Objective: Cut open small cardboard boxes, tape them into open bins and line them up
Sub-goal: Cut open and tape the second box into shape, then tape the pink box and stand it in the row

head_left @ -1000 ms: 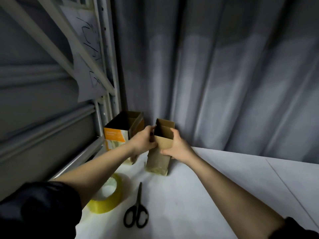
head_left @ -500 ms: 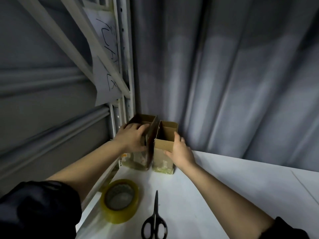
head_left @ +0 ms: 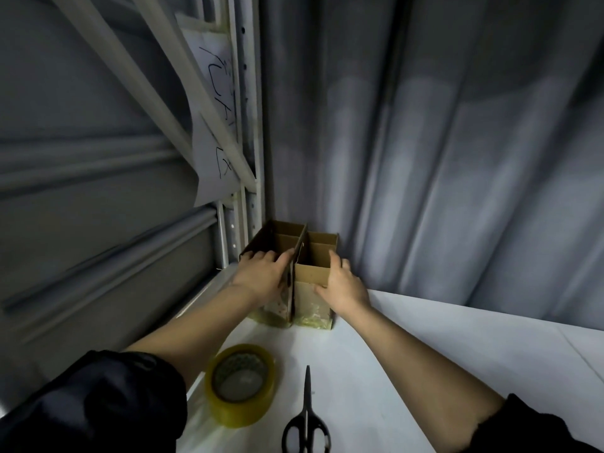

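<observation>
Corner of a dim work area. A white table (head_left: 441, 361) fills the lower right; a faint seam crosses it near its right edge. Behind its far edge hangs a grey curtain (head_left: 425, 142) in broad vertical folds, lit in soft pale bands across its middle and darker toward the top. Along the table's left edge stands a pale metal shelving frame (head_left: 248, 125), with a perforated upright and diagonal braces running down to it. A sheet of paper (head_left: 212, 148) bearing handwritten marks hangs on the frame. Left of the frame, grey horizontal ribbed panelling (head_left: 81, 191) lies in shadow.
</observation>
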